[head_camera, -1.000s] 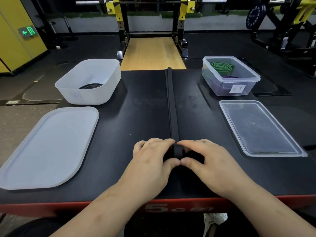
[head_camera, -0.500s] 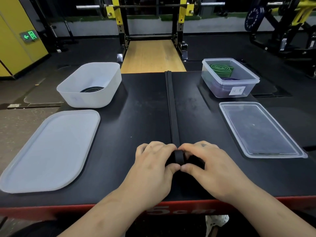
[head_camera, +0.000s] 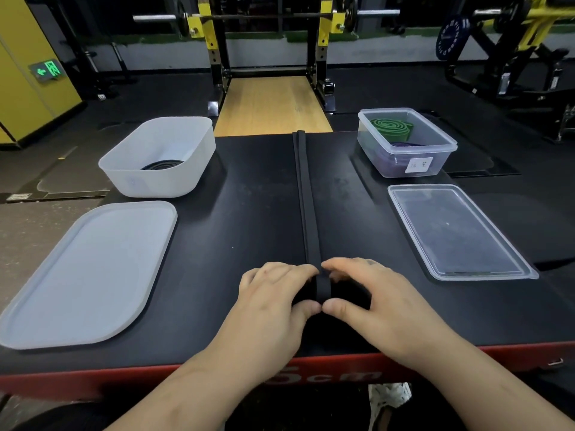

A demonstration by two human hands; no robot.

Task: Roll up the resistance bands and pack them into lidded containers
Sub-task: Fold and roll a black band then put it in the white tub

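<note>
Gym floor out back with a yellow-and-black squat rack (head_camera: 214,42) and a wooden lifting platform (head_camera: 270,104), and up front there's a black padded table with a red front edge (head_camera: 242,244). Down the middle of it lies a long black rubber resistance band (head_camera: 306,197), stretched flat from the far edge toward the person, with its near end wound into a small roll (head_camera: 323,287). Both hands are on that roll: left hand (head_camera: 273,309) on its left side and right hand (head_camera: 379,303) on its right. Their fingers are curled over the top and the thumbs tucked in at the near side, tips almost meeting, so each hand is pinching it. Off to the left sits a white opaque plastic tub (head_camera: 130,181) with a coiled black band (head_camera: 161,164) on its bottom, and a white rounded lid (head_camera: 87,275) lies flat nearer the person. On the right, a clear rectangular plastic container (head_camera: 435,164) holds a rolled green band (head_camera: 390,127) above a purple band (head_camera: 401,146). It's uncovered, and a clear flat lid (head_camera: 457,231) lies on the table in front of it, apart from the right hand.
</note>
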